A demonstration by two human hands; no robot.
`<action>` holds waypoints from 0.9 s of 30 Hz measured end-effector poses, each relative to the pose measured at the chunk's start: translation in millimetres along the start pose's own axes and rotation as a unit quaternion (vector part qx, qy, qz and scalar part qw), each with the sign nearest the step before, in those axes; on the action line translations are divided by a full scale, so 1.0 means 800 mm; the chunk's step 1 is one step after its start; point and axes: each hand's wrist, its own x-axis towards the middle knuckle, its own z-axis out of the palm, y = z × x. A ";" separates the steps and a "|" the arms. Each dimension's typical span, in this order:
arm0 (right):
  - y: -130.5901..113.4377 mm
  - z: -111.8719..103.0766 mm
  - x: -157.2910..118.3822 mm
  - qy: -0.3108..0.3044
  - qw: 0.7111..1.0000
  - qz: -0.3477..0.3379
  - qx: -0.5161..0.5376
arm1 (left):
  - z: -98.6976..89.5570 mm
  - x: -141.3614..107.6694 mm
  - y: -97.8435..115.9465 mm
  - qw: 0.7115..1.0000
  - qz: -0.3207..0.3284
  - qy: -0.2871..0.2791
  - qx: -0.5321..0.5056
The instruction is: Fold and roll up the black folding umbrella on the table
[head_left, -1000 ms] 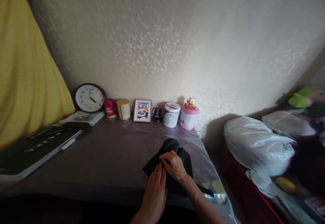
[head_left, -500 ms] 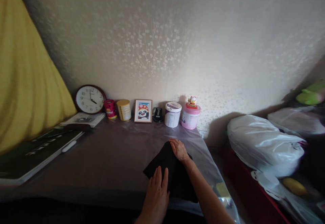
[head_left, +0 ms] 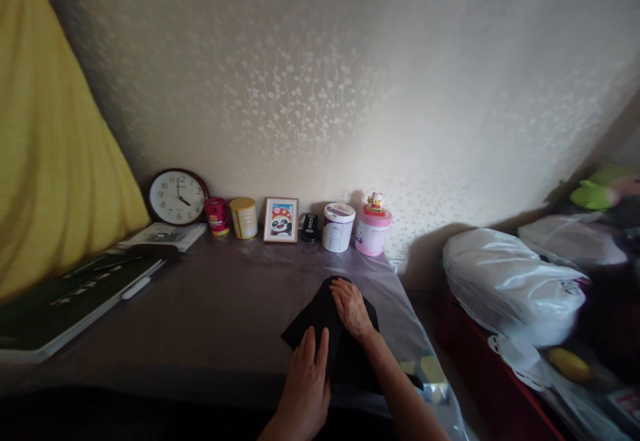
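A piece of black cloth (head_left: 311,312), apparently folded, lies on the grey-covered table (head_left: 220,321) near its front right part. My left hand (head_left: 307,375) rests on the cloth's near left portion, fingers stretched out and pointing away from me. Farther off, my right hand (head_left: 351,307) lies on the upper part of the cloth, its fingers extended to the left close to the far edge. Neither hand grips anything that I can see. My right forearm covers some of the cloth, and a dark end of it shows to the right of that arm.
Along the wall stand a clock (head_left: 178,197), a pink tin (head_left: 217,217), a yellow tin (head_left: 244,219), a framed panda picture (head_left: 281,219), a white tub (head_left: 339,229) and a pink tub (head_left: 373,234) bearing a cat figurine (head_left: 376,202). White plastic bags (head_left: 510,281) sit at right.
My right hand has slid slightly toward me over the cloth, baring more of its far edge. A dark end of cloth now shows right of my forearm. My left hand has barely moved.
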 end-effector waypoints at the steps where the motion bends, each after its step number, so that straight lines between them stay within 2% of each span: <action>1: 0.007 -0.001 0.004 0.015 0.999 0.034 -0.011 | -0.004 -0.001 0.002 1.000 -0.003 -0.012 0.001; 4: 0.033 -0.015 0.008 0.051 0.989 0.140 -0.018 | -0.012 -0.003 0.004 0.999 -0.008 -0.038 0.006; 7: 0.056 -0.040 -0.013 0.063 0.969 0.239 -0.008 | -0.011 -0.003 0.003 0.999 -0.004 -0.035 0.003; 11: 0.069 -0.067 -0.061 0.048 0.955 0.293 -0.010 | -0.002 -0.001 0.000 1.000 -0.012 -0.014 -0.001; 15: 0.068 -0.069 -0.090 0.000 0.929 0.361 0.080 | 0.004 0.000 0.000 1.000 -0.010 0.001 -0.012; 18: 0.065 -0.063 -0.096 0.019 0.917 0.380 0.122 | 0.003 -0.001 0.001 1.000 -0.012 0.004 -0.015; 22: 0.057 -0.060 -0.090 0.049 0.920 0.364 0.138 | -0.005 -0.002 0.003 1.000 -0.015 -0.013 -0.015; 27: 0.040 -0.060 -0.077 0.050 0.917 0.357 0.172 | -0.011 -0.002 0.004 0.999 -0.025 -0.014 -0.031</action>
